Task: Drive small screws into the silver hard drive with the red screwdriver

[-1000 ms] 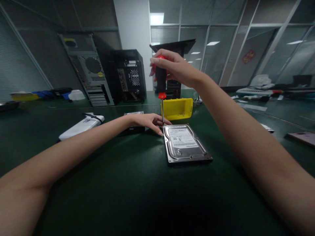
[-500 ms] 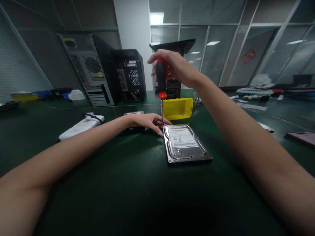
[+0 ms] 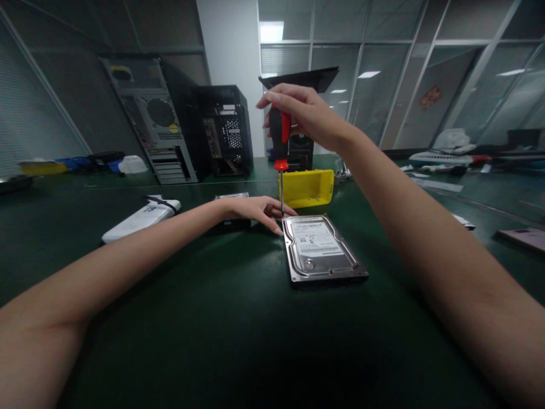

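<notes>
Green table (image 3: 191, 324) — right hand (image 3: 303, 109) curled round screwdriver (image 3: 279, 136).

A tall computer tower (image 3: 159, 125) is placed at the back left, beside a smaller black case (image 3: 232, 133) in which a perforated panel is exposed. Nearer, a white box (image 3: 142, 220) crossed by a black strap (image 3: 162, 203) is laid. At the right edge a pinkish flat slab (image 3: 524, 239) is seen, while a red decoration (image 3: 431, 97) is displayed on the partition (image 3: 383, 85) behind.
</notes>
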### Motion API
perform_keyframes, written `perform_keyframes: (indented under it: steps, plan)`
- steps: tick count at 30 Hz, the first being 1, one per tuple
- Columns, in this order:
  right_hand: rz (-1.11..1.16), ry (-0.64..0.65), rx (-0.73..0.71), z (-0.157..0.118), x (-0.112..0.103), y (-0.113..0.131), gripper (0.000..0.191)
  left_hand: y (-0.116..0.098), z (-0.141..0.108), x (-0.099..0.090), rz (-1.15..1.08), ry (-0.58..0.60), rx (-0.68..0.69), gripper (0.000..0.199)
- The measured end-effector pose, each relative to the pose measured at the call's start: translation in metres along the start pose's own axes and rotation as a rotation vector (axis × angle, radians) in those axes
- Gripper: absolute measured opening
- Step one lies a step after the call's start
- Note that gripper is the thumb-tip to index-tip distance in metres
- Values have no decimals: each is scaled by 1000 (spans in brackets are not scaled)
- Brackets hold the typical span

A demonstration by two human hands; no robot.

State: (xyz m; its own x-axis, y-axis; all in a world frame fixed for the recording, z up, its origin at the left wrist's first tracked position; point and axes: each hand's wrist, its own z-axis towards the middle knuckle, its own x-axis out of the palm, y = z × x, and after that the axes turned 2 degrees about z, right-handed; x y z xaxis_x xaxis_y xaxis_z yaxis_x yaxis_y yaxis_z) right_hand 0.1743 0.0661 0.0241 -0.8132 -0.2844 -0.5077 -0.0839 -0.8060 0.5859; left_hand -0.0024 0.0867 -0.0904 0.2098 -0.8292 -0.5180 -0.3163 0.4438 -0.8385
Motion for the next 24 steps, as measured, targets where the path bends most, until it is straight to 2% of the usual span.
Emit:
perform_keyframes:
  steps: [13, 19, 24]
  plan:
    - [39, -37, -79, 4, 0, 2, 14, -3, 0, 1, -13, -12, -8, 62]
    - [47, -7, -79, 2, 3, 6, 16, -4, -1, 1, 3, -17, -13, 63]
    - [-9, -31, -57, 1, 5, 9, 16, -3, 0, 0, 7, -13, -11, 63]
